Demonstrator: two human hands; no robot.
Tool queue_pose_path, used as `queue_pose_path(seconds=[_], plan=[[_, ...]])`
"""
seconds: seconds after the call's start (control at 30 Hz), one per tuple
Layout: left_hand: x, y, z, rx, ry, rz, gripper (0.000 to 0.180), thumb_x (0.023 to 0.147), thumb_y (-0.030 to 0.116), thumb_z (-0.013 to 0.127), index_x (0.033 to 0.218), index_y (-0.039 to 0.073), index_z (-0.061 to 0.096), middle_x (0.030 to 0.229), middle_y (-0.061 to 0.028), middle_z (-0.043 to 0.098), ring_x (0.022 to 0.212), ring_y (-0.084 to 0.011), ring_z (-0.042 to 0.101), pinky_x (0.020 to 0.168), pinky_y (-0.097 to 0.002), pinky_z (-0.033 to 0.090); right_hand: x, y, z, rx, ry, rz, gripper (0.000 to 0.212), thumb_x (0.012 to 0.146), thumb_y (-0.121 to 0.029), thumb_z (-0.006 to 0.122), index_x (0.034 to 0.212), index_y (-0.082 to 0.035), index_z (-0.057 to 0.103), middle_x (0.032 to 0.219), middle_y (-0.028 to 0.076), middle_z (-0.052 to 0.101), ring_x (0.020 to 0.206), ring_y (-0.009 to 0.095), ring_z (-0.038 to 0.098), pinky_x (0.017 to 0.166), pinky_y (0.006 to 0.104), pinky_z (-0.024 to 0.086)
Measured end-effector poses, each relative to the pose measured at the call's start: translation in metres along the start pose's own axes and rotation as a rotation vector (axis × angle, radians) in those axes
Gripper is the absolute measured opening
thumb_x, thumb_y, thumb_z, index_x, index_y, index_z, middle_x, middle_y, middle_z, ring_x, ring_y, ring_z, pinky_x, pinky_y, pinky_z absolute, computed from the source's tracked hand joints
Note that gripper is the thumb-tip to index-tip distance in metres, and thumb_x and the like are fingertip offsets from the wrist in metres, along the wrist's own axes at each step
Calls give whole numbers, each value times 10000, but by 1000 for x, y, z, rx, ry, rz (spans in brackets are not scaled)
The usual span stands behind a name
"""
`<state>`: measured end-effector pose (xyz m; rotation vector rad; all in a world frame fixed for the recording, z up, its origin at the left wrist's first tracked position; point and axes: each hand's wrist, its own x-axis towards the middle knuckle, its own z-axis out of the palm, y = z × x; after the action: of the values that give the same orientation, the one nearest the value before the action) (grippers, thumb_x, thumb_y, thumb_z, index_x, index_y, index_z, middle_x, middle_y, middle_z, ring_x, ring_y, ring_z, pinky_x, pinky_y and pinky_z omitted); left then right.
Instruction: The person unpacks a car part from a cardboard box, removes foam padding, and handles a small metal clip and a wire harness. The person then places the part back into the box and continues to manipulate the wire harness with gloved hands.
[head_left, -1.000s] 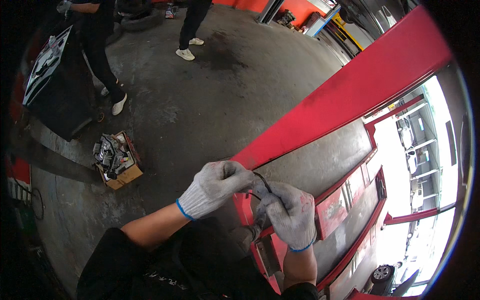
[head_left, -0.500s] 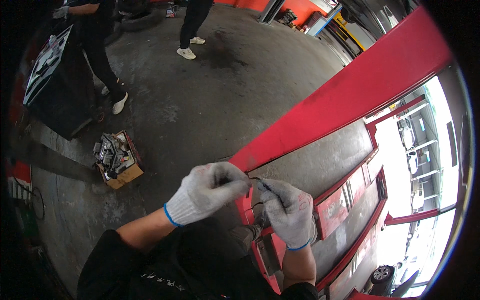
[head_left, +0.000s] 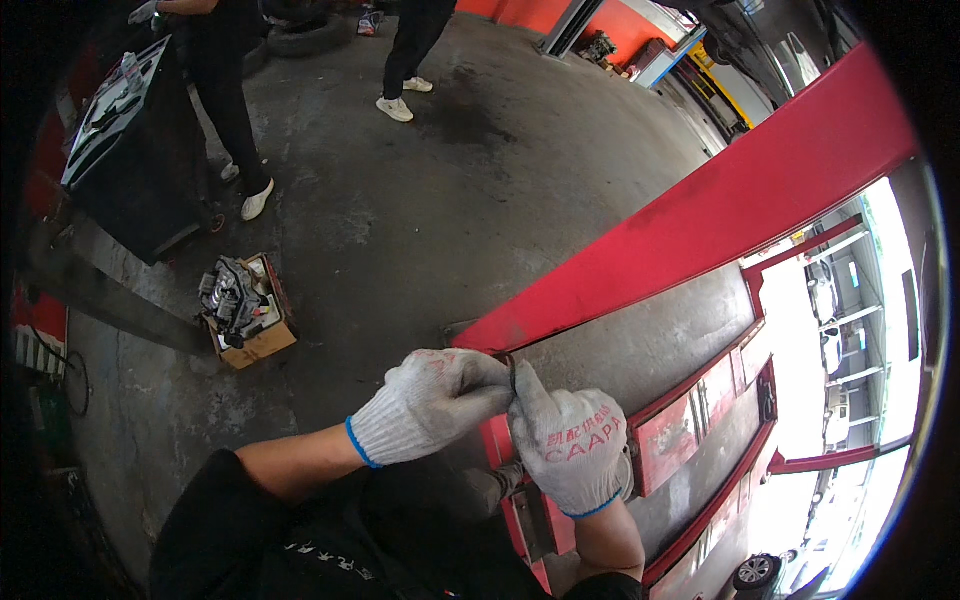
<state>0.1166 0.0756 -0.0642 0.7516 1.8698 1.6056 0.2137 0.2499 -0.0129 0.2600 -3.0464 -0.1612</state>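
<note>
In the head view, a thin dark cord [head_left: 512,374] sits just below the middle, toward 5 o'clock, between our gloved fingertips. Our left hand [head_left: 432,402] comes in from 8 o'clock of it, thumb and forefinger drawn together in a pinch with almost no gap; it seems to have the cord at its tips. Our right hand [head_left: 568,442] lies at between 4 and 5 o'clock of it, fingers folded in and thumb side up against the cord, which it also appears to pinch. The gloves hide most of its length, so we cannot tell where either end is.

To handle it well, we do best to keep both pinches close together and light, since thick knitted gloves dull the feel and a small piece could slip. Turning our wrists slightly outward would bring more of it into sight. It also helps to work clear of the red beam [head_left: 690,225], which runs from just above our fingers toward 2 o'clock, dark-edged and easily confused with the cord. Over the bare floor [head_left: 400,235], a dropped piece would be hard to spot; the box of parts [head_left: 262,345] stands well apart at 9 o'clock.
</note>
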Motion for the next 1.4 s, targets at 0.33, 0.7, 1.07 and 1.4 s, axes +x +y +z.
queue_pose_path(seconds=[0.33, 0.7, 1.07, 1.4], plan=[[3, 12, -8, 59, -87, -143, 265, 899, 249, 717, 1014, 10, 726, 835, -82, 725, 728, -140, 689, 667, -299, 576, 2, 5, -6, -235, 12, -269, 406, 863, -211, 578, 1207, -5, 642, 679, 18, 556, 582, 182, 610, 562, 364, 480], [6, -12, 1, -155, 41, -123, 60, 814, 110, 664, 818, 51, 671, 713, -25, 642, 681, -92, 593, 627, -283, 505, 13, 1, -1, -45, -23, -218, 447, 835, -265, 656, 1225, -48, 645, 680, 31, 593, 620, 223, 636, 612, 387, 503], [7, -30, -10, -355, 97, -55, 78, 818, 89, 640, 858, 44, 690, 781, -25, 677, 734, -109, 630, 683, -279, 524, 28, 3, 14, 201, 55, -125, 459, 837, -279, 677, 1256, -103, 613, 734, 78, 658, 690, 315, 660, 656, 458, 499], [7, -34, -36, -452, 177, -76, 138, 815, 65, 588, 885, 27, 701, 816, -68, 706, 768, -135, 654, 714, -298, 546, 46, -6, 5, 376, 43, -61, 395, 825, -184, 652, 1207, -90, 610, 859, 62, 744, 767, 309, 704, 690, 459, 526]])
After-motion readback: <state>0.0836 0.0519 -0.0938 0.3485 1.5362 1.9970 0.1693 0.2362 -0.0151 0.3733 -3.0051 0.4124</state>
